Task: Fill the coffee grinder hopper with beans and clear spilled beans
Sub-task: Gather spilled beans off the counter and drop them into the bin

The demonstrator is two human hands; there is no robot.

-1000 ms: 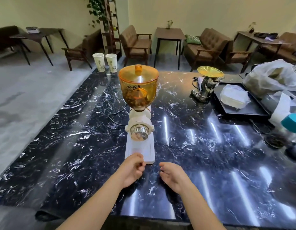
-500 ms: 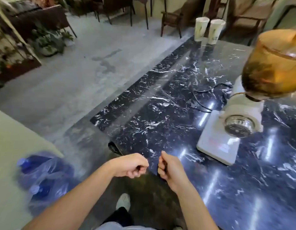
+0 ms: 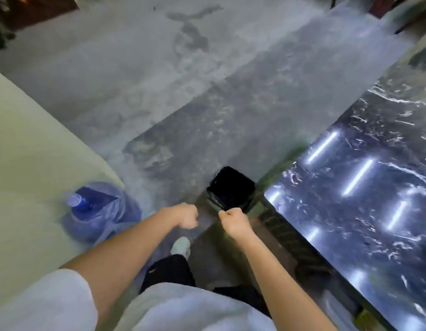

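My left hand point(image 3: 187, 216) and my right hand point(image 3: 233, 220) are both closed into fists, side by side over the floor, off the table's left edge. Whether anything lies inside either fist is hidden. A black square bin point(image 3: 231, 187) stands on the floor just beyond my right fist, against the corner of the black marble table point(image 3: 362, 199). The coffee grinder and its hopper are out of view. No loose beans show on the visible part of the table.
A large blue water bottle point(image 3: 97, 209) stands on the floor to the left, against a pale wall point(image 3: 28, 163). Grey concrete floor point(image 3: 183, 80) stretches ahead. My shoe point(image 3: 181, 246) and dark trouser leg are below my hands.
My view has swung left and down from the grinder to the floor. Both fists have left the table top and moved over the floor next to the black bin.
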